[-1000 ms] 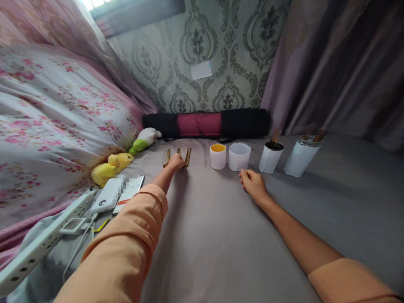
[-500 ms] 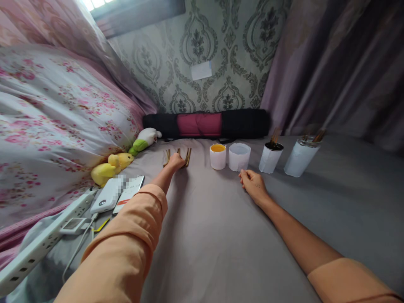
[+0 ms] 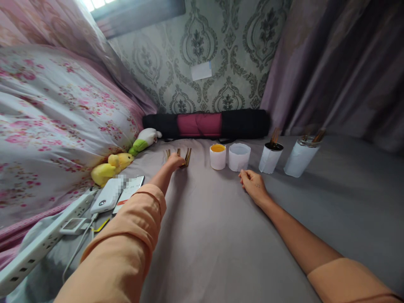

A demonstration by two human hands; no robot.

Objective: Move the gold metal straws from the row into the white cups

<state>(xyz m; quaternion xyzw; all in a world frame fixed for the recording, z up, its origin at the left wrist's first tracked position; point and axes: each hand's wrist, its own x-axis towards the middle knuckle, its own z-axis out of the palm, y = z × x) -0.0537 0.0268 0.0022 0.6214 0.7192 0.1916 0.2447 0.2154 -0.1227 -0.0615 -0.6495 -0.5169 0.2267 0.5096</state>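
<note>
My left hand (image 3: 174, 162) reaches far forward on the grey sheet and is closed over several brown sticks (image 3: 187, 156) lying there. My right hand (image 3: 253, 183) rests on the sheet with its fingers curled and nothing seen in them, just in front of a white cup (image 3: 239, 156). To that cup's left stands a white cup with a yellow inside (image 3: 217, 156). To the right stand a dark-rimmed cup (image 3: 271, 157) and a glass jar wrapped in white (image 3: 300, 156), each holding sticks.
A black and maroon roll (image 3: 205, 123) lies against the patterned wall. Yellow and green plush toys (image 3: 111, 167), a power bank (image 3: 107, 196), a phone (image 3: 128, 193) and a power strip (image 3: 38, 244) lie at the left beside a floral quilt (image 3: 53, 122). A curtain (image 3: 341, 63) hangs at right.
My left hand has crept slightly further forward over the sticks. My right hand has hardly moved.
</note>
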